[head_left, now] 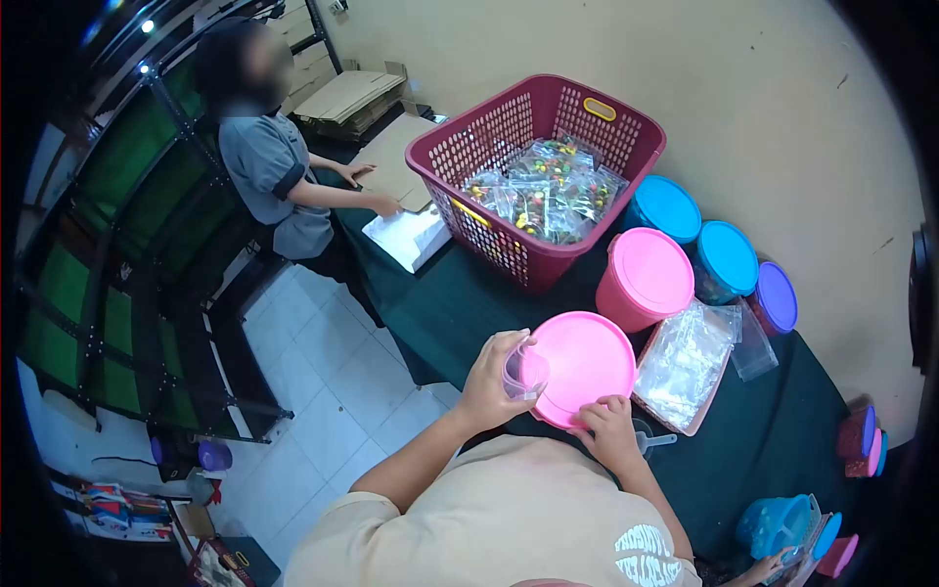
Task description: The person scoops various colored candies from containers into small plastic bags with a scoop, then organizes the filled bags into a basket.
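Observation:
My left hand (492, 388) is closed around a clear plastic cup (515, 377), held tilted against the left edge of a pink round lid (587, 362). The lid appears to sit on a tub, whose sides are mostly hidden beneath it. At the lid's near edge, my right hand (608, 430) grips the rim with curled fingers. Just right of that hand a clear scoop with a handle (660, 440) lies partly hidden. Beside it, a shallow tray (699, 416) holds a pile of clear plastic bags (685, 362).
A maroon basket (518, 259) contains several packets of colourful pieces (548, 191). Pink (626, 293), blue and purple lidded tubs stand along the wall. At left, another person (269, 176) handles a white packet (409, 238) by flat cardboard. Another hand (768, 567) shows at bottom right.

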A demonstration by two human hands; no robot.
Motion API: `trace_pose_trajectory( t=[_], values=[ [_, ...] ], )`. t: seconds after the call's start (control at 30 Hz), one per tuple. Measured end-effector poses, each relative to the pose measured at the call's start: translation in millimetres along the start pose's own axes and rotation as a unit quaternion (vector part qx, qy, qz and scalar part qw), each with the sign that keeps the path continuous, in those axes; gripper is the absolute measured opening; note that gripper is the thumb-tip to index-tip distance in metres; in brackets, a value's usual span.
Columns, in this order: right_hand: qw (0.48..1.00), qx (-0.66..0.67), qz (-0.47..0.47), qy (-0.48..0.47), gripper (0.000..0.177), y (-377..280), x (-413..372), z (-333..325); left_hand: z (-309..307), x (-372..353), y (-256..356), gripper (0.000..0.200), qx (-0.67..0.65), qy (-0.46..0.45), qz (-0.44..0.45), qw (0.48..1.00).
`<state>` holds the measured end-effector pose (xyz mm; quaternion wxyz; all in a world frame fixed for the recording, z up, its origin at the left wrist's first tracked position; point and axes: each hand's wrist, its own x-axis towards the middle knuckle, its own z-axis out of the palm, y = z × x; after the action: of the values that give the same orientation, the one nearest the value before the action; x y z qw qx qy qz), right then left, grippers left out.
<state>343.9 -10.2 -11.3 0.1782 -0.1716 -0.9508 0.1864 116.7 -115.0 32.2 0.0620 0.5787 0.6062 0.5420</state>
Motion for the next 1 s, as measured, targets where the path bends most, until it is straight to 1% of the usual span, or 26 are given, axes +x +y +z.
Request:
trace_pose_trajectory(
  t=[0.03,0.1,0.13,0.17,0.2,0.23,0.3,0.33,0.37,0.43,0.47,0.53,0.57,0.6,0.63,0.67,0.7,0.77,0.8,0.83,0.9,0.93,0.97,1.0],
  values=[
    [1.0,-0.001,0.0,0.001,0.017,-1.0,1.8,-0.1,-3.3,1.7,-6.7,0.076,-0.009,-0.006,-0.013,1.0],
    [0.998,-0.035,-0.023,-0.043,0.018,-5.9,6.7,-11.0,-10.4,6.2,-20.5,0.077,-0.019,-0.004,-0.023,1.0],
    [0.999,-0.007,0.0,-0.037,0.019,-13.0,11.7,-26.6,-15.6,9.8,-27.7,0.077,-0.01,-0.012,-0.031,0.999],
    [0.999,0.005,0.049,-0.02,0.019,-18.6,15.8,-43.6,-21.8,16.9,-34.9,0.078,0.0,-0.02,-0.038,0.999],
    [0.996,0.011,0.09,0.016,0.019,-26.6,19.4,-63.9,-27.5,20.8,-39.0,0.077,-0.004,-0.027,-0.061,0.998],
    [0.989,0.011,0.133,0.056,0.018,-26.5,25.7,-78.8,-32.9,26.7,-46.0,0.077,-0.01,-0.032,-0.057,0.998],
    [0.976,-0.04,0.188,0.102,0.017,-14.6,33.2,-92.6,-41.8,28.2,-59.8,0.076,0.006,-0.104,-0.138,0.985],
    [0.971,-0.106,0.186,0.107,0.015,-10.5,42.2,-97.0,-43.8,27.3,-68.9,0.073,0.014,-0.141,-0.163,0.976],
    [0.966,-0.152,0.174,0.115,0.014,3.7,48.0,-92.6,-43.6,23.7,-80.2,0.071,-0.004,-0.169,-0.176,0.97],
    [0.962,-0.172,0.175,0.12,0.016,41.0,64.5,-78.3,-42.9,19.8,-91.6,0.069,-0.006,-0.2,-0.203,0.959],
    [0.96,-0.197,0.161,0.116,0.016,63.4,74.9,-69.4,-40.7,17.3,-96.3,0.069,-0.013,-0.207,-0.198,0.958],
    [0.956,-0.209,0.173,0.111,0.015,101.3,97.5,-54.1,-35.1,13.9,-104.8,0.066,-0.05,-0.229,-0.233,0.944],
    [0.954,-0.206,0.182,0.116,0.015,120.0,105.9,-43.1,-32.2,16.1,-106.8,0.066,-0.052,-0.233,-0.223,0.945],
    [0.952,-0.203,0.193,0.122,0.015,132.8,112.6,-35.0,-28.9,18.8,-108.3,0.067,-0.07,-0.257,-0.235,0.935],
    [0.951,-0.199,0.219,0.088,0.018,135.0,118.2,-33.9,-25.0,21.5,-109.8,0.067,-0.087,-0.283,-0.248,0.922],
    [0.951,-0.194,0.217,0.102,0.023,132.3,118.0,-29.8,-19.5,24.6,-113.5,0.072,-0.096,-0.303,-0.244,0.916],
    [0.952,-0.189,0.213,0.115,0.027,127.5,114.3,-27.1,-12.1,27.2,-114.9,0.072,-0.097,-0.309,-0.232,0.917],
    [0.949,-0.158,0.233,0.143,0.04,108.8,90.0,-25.3,0.2,26.6,-119.0,0.076,-0.061,-0.269,-0.235,0.932],
    [0.945,-0.142,0.258,0.14,0.045,91.3,71.2,-28.8,9.1,21.8,-132.4,0.08,-0.049,-0.262,-0.212,0.94],
    [0.942,-0.126,0.279,0.135,0.049,78.5,48.4,-29.6,11.2,23.3,-130.7,0.08,-0.049,-0.26,-0.205,0.943],
    [0.921,-0.111,0.365,0.081,0.053,75.4,-15.6,-17.9,18.6,30.5,-121.1,0.081,-0.122,-0.26,-0.285,0.914],
    [0.898,-0.124,0.418,0.06,0.055,66.1,-40.2,-14.5,22.5,32.4,-117.4,0.081,-0.14,-0.267,-0.313,0.901],
    [0.872,-0.135,0.469,0.04,0.056,56.2,-61.9,-13.4,27.8,32.8,-115.6,0.081,-0.143,-0.264,-0.307,0.903],
    [0.854,-0.147,0.499,0.007,0.058,51.4,-82.5,-7.2,34.1,32.0,-115.6,0.08,-0.128,-0.267,-0.315,0.902]
  ],
)
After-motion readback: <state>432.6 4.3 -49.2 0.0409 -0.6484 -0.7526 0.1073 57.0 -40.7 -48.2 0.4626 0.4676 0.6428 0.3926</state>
